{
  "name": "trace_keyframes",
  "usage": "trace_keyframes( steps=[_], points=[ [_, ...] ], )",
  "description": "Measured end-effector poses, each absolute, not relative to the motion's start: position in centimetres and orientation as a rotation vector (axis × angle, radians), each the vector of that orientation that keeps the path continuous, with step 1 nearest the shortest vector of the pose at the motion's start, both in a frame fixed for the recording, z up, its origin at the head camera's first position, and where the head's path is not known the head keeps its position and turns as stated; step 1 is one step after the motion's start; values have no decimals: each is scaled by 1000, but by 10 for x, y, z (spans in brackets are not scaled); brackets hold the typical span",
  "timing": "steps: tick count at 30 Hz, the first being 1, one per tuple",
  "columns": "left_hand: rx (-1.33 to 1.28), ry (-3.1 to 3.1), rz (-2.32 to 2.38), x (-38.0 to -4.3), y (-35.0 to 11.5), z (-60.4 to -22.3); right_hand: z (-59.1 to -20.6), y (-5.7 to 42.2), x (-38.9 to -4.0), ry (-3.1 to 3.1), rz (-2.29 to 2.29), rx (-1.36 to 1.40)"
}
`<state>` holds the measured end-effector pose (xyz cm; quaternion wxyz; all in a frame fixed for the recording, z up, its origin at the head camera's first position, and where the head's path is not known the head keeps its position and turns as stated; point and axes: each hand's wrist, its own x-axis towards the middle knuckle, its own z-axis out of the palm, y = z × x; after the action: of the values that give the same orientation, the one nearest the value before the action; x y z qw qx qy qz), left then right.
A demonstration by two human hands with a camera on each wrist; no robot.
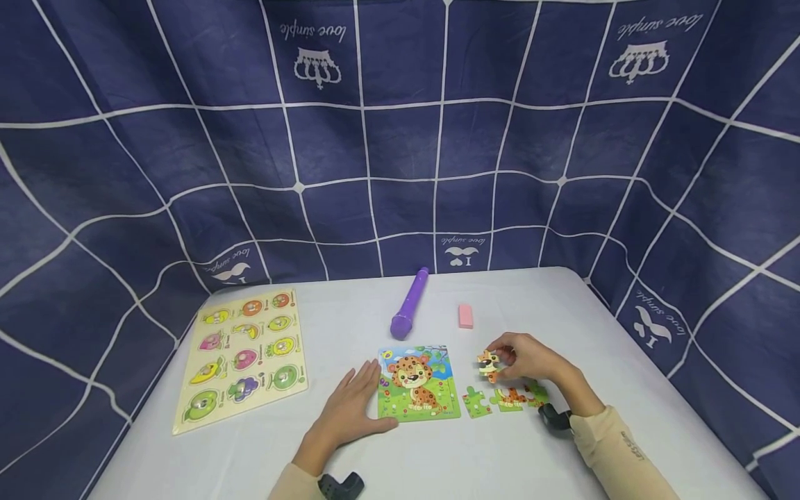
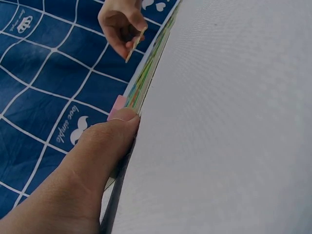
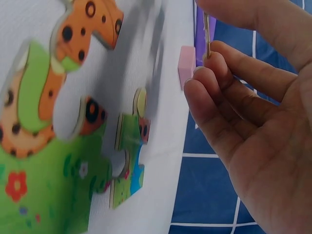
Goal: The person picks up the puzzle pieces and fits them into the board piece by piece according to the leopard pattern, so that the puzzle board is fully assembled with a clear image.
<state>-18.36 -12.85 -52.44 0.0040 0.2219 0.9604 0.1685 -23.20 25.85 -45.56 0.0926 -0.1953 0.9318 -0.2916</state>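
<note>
My right hand [image 1: 523,357] pinches a jigsaw piece [image 1: 487,366] with part of a leopard's face, held above the table; in the right wrist view the piece [image 3: 207,36] appears edge-on between thumb and fingers. Below that hand lie loose jigsaw pieces, among them a green piece [image 1: 477,403] and a leopard-spotted piece [image 1: 511,398]. My left hand [image 1: 351,410] rests with fingers extended at the left side of a square leopard picture puzzle [image 1: 446,403]. Its thumb [image 2: 105,139] reaches the puzzle's near edge.
A wooden fruit puzzle board [image 1: 303,368] lies on the left of the white table. Behind the leopard puzzle are a purple toy microphone [image 1: 410,305] and a pink block [image 1: 465,316]. A blue checked cloth [image 1: 400,139] hangs around the table.
</note>
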Motion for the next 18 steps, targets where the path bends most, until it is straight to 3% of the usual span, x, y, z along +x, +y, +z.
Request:
trace_keyframes(
  steps=[18],
  points=[
    [675, 2994, 537, -184, -127, -524, -453, 224, -228, 2789, -842, -674]
  ],
)
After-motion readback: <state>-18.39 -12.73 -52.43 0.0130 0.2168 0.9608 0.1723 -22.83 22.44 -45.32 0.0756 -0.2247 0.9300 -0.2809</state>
